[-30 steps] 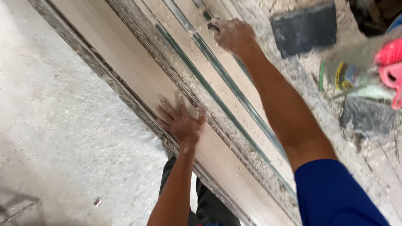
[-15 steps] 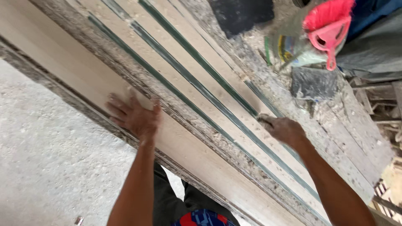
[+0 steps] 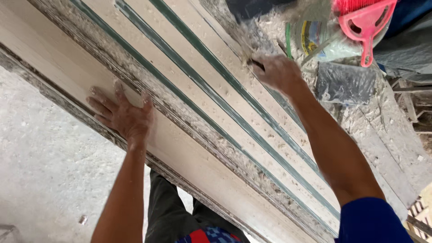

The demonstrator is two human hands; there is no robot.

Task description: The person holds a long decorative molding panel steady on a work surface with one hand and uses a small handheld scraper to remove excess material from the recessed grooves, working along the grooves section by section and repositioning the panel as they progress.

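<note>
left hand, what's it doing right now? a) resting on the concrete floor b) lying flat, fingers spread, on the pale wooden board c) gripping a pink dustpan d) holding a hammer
b: the left hand lies palm down with fingers spread on the pale wooden board, holding nothing, while the right hand is closed on a small tool farther up by the green grooves.

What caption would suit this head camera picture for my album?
Left hand pressed flat on a long pale wooden board, right hand gripping a small dark tool at its dusty green-striped grooves.
</note>
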